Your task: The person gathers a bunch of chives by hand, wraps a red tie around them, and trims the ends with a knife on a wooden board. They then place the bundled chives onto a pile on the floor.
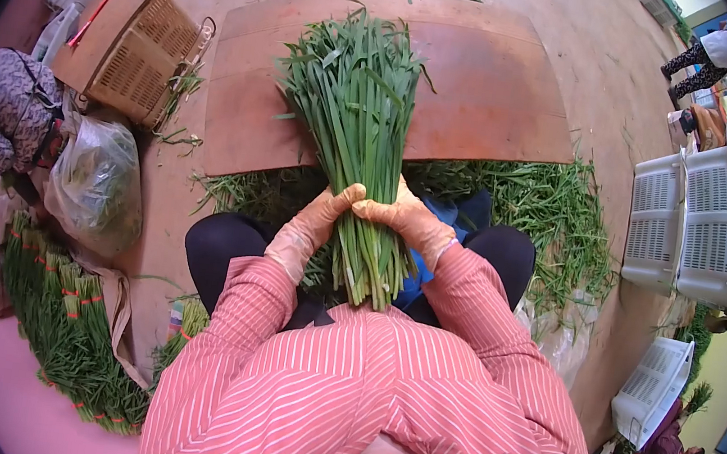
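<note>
Bundling seems the step in hand, and the next move likely calls for steady, even pressure. From pink, white-striped cloth sleeves [256, 300], your orange-gloved left hand [319, 219] and matching right hand [410, 221] angle inward, thumbs close together, fingers clasping the bunch of long, flat green leaves [355, 108], which fans out over the brown, flat board [492, 70].

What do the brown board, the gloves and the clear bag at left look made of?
Brown board: probably wood or fibreboard, fairly smooth; flat, thin-edged, stained. Gloves: likely thin rubber or latex, wrinkled near the cuffs. Bag: plastic film, glossy; see-through, with bright creases.
</note>
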`<state>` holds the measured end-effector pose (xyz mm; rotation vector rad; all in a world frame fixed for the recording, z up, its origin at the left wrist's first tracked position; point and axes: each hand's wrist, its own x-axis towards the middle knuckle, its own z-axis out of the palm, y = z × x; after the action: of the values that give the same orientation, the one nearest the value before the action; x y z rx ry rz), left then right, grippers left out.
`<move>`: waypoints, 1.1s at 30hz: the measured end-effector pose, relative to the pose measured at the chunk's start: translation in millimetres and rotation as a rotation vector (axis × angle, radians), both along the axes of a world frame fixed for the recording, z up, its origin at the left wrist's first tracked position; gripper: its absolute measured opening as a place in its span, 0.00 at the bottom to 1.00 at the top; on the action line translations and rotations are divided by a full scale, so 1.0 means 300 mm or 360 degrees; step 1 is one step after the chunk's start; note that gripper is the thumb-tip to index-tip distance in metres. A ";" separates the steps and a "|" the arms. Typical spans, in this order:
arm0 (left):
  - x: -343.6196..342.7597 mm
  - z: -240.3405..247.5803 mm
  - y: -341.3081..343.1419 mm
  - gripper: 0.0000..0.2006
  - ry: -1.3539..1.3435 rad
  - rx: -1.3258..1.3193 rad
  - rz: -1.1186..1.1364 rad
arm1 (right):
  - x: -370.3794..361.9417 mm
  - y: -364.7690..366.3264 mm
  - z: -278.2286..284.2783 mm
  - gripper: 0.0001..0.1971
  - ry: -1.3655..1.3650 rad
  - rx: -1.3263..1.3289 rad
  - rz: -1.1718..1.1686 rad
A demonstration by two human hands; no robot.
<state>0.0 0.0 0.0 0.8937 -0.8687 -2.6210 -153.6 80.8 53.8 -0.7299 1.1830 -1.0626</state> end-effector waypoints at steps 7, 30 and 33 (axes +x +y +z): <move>-0.099 0.353 -0.201 0.30 0.0048 -0.1262 0.0133 | -0.116 -0.218 0.158 0.52 0.0368 -0.0748 -0.0111; -0.158 0.189 -0.514 0.18 -0.0293 -0.2023 0.0089 | -0.278 -0.447 0.197 0.26 0.0953 -0.0577 0.0245; -0.179 0.073 -0.604 0.25 0.0740 -0.0692 -0.0286 | -0.322 -0.453 0.113 0.26 0.0866 -0.0517 0.0240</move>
<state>-53.8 -181.3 21.8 0.0934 -1.3437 -2.4616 -250.2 -55.2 87.8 -1.4049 1.3952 -0.9666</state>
